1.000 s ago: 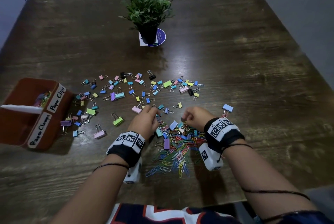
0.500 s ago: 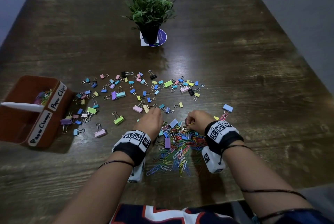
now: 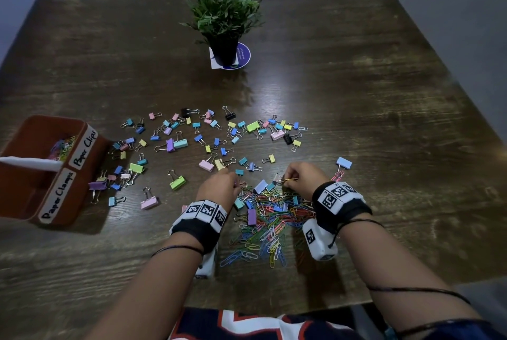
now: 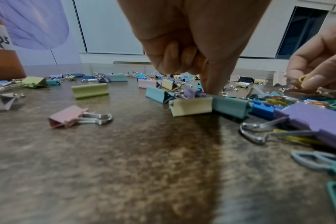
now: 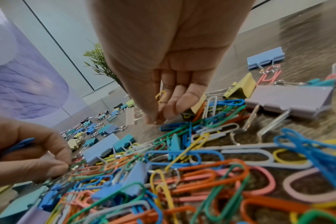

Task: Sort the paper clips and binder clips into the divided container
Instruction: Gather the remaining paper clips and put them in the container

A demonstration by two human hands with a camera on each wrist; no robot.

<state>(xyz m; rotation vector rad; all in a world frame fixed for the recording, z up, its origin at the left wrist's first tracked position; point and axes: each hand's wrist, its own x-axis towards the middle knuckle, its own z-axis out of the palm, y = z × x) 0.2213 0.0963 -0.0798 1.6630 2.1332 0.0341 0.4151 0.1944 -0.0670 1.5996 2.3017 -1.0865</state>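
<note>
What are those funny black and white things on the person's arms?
Each wrist wears a black band topped with white squares printed in black checker-like codes. A small white camera box with another code hangs under the right wrist. Thin dark cords loop round both bare forearms. The hands wear no gloves.

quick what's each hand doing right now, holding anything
Left hand: fingers curled, pinching paper clips at the pile's edge.
Right hand: pinching a yellow paper clip.

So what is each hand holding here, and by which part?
Right hand pinches a yellow wire paper clip by one end. Left hand: cannot tell.
</note>
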